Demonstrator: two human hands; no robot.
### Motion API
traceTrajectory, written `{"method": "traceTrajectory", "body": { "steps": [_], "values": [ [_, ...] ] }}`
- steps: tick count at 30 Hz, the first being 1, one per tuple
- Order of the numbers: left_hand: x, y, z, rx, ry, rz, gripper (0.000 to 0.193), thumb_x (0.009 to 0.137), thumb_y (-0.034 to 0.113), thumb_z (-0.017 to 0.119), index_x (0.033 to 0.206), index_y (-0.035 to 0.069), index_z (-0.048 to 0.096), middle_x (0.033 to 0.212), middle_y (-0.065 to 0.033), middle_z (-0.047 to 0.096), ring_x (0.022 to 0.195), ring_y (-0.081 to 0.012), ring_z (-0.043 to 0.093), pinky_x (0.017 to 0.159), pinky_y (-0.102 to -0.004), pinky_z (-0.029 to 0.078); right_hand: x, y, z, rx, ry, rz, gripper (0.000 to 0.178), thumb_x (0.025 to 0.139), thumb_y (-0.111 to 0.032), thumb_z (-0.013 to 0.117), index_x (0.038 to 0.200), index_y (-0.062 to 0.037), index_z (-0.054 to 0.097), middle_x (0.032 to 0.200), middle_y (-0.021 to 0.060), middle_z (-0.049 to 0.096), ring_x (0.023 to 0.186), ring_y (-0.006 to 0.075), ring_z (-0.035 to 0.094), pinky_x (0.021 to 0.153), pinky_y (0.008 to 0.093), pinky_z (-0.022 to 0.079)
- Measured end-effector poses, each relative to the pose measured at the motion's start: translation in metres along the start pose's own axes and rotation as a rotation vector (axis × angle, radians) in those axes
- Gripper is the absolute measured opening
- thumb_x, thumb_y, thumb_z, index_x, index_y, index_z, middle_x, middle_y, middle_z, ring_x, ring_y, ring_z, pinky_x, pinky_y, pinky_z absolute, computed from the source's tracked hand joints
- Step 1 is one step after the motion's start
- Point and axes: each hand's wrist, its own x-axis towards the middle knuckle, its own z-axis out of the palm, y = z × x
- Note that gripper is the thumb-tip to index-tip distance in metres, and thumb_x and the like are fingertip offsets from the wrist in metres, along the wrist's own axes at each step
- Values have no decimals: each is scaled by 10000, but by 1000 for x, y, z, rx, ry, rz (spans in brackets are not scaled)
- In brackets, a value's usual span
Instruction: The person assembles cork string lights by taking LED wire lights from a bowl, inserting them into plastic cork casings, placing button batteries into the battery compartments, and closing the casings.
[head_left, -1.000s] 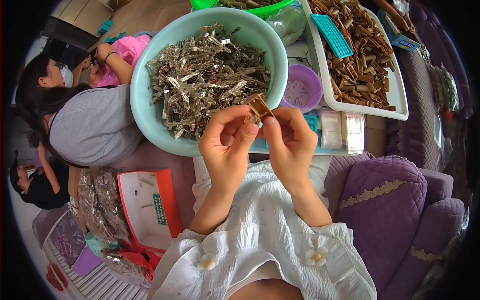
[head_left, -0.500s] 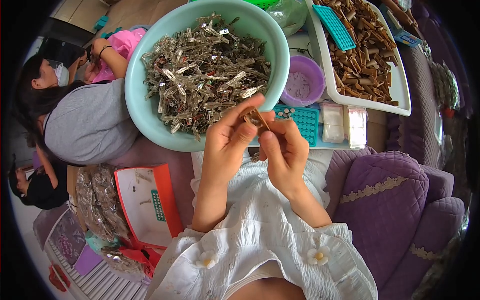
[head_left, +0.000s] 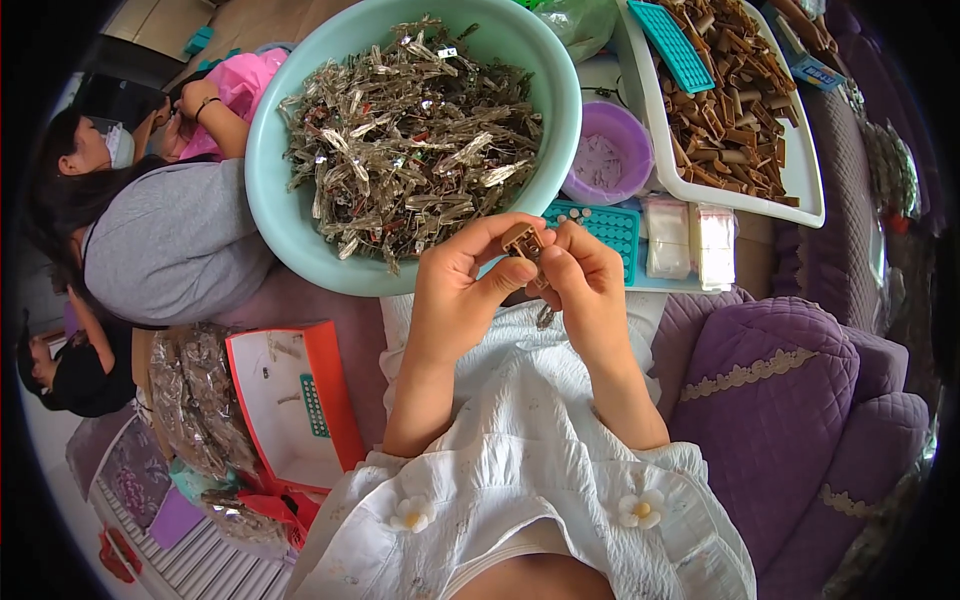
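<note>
Close in front of my body, both hands meet over a small brown plastic casing [head_left: 522,243] with a hollow inner side. My left hand [head_left: 462,290] pinches it from the left between thumb and fingers. The thumb and fingertips of my right hand [head_left: 588,285] press together at its right edge. Beneath my right fingers dangles a small greyish bundle [head_left: 545,317], which looks like the clear-wrapped wire bundles [head_left: 410,150] heaped in the big basin; what joins it to the casing is hidden by my fingers.
The pale green basin [head_left: 262,215] stands ahead. Right of it are a purple bowl [head_left: 640,185] with small pale pieces, a teal grid tray [head_left: 622,228], stacked clear bags [head_left: 712,250] and a white bin [head_left: 815,205] of brown casings. At left, a person in grey [head_left: 180,240] sits near a red-edged box [head_left: 335,400].
The casing has turned so its hollow side shows more, and sits slightly lower. My right fingers have closed in on its edge. More of the dangling bundle shows.
</note>
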Motion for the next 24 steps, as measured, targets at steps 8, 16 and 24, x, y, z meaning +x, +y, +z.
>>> {"method": "traceTrajectory", "body": {
  "steps": [8, 16, 24],
  "values": [
    [-9, 3, 14, 24, 256, 27, 284, 794, 126, 556, 1027, -19, 483, 930, -111, 574, 800, -118, 560, 610, -215, 479, -9, -8, 2, -327, 127, -181, 230, 755, -6, 572, 964, -12, 475, 615, 20, 523, 503, 27, 434, 438, 167, 334],
    [-10, 0, 18, -242, 318, 7, 288, 809, 150, 532, 1043, 0, 459, 934, -104, 565, 810, -151, 572, 570, -224, 511, -9, 11, 6, -397, 70, -281, 141, 763, 50, 499, 881, 0, 441, 734, 96, 552, 653, 194, 573, 565, 256, 443],
    [-15, -1, 11, -87, 330, 3, 283, 810, 144, 526, 1039, -4, 450, 932, -101, 557, 840, -177, 573, 580, -246, 534, -15, 5, 3, -406, 126, -338, 151, 746, 55, 522, 865, -1, 447, 728, 87, 559, 623, 149, 577, 532, 226, 446]
  ]
}}
